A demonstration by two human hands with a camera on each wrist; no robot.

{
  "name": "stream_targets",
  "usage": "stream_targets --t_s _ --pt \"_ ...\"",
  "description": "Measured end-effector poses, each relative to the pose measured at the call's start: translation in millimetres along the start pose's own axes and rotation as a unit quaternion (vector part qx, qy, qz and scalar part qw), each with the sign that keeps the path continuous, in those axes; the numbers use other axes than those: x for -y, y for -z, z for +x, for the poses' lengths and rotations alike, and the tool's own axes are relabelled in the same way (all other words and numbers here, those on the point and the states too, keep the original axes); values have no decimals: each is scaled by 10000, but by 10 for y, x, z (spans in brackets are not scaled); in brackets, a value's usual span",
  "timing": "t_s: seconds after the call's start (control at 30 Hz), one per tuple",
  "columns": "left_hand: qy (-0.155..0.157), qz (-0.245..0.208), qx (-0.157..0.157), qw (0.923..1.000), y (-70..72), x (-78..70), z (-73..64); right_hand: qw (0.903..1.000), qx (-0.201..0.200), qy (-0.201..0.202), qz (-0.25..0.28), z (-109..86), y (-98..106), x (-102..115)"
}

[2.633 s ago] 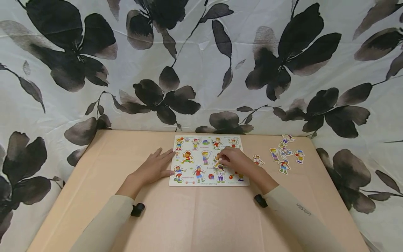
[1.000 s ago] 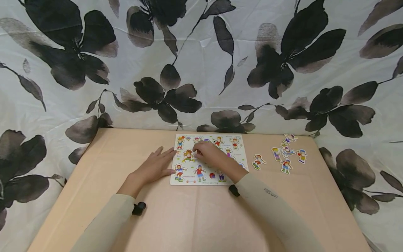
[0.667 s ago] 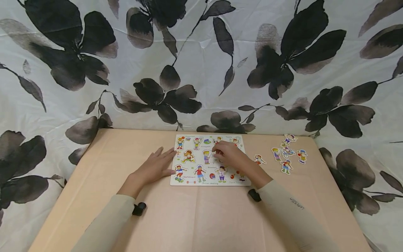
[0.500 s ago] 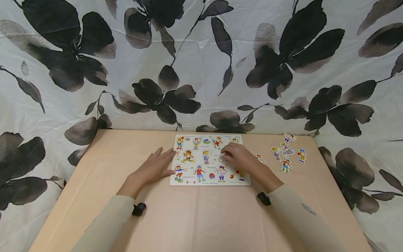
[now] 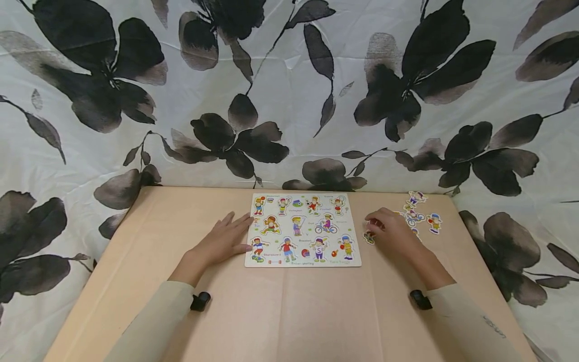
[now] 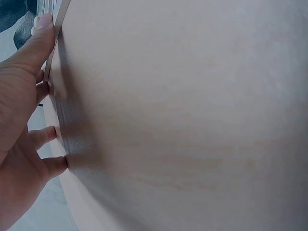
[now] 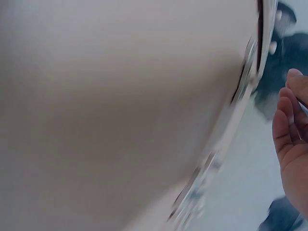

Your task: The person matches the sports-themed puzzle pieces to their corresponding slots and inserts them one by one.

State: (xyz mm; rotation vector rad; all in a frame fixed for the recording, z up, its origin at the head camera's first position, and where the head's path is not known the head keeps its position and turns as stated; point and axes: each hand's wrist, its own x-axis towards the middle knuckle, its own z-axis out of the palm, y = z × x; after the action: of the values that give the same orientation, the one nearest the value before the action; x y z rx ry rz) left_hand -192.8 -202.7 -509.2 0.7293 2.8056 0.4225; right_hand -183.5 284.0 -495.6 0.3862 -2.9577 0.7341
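Observation:
A white picture board (image 5: 276, 254), printed with small sports figures and words, lies at the far side of the table. My left hand (image 5: 224, 235) rests at its left edge with fingers spread. In the left wrist view, the thumb of that hand (image 6: 29, 53) touches the board's edge. My right hand (image 5: 392, 232) is to the right of the board, its fingers bent above a loose figure piece (image 5: 369, 238) that they partly hide. The right wrist view shows the right hand (image 7: 293, 144) raised off the table, with nothing visible in its fingers. A cyclist figure (image 5: 326, 224) is on the board.
Several more figure pieces lie grouped behind and right of my right hand, among them a figure in a cap (image 5: 435, 223) and one at the top (image 5: 416, 197). A floral cloth (image 5: 289, 100) hangs behind the table (image 5: 280, 311).
My right hand has moved from over the board to the loose piece at its right. The cyclist and neighbouring figures are uncovered. My left hand has stayed at the board's edge.

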Motion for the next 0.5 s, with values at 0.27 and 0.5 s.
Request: stream_targets --t_s 0.27,0.5 --pt "-8 45 18 10000 10 -5 8 9975 -619 -110 -337 -91 162 -483" --pt "-1 47 5 10000 13 -10 0 9972 -38 -595 -442 -90 273 -658"
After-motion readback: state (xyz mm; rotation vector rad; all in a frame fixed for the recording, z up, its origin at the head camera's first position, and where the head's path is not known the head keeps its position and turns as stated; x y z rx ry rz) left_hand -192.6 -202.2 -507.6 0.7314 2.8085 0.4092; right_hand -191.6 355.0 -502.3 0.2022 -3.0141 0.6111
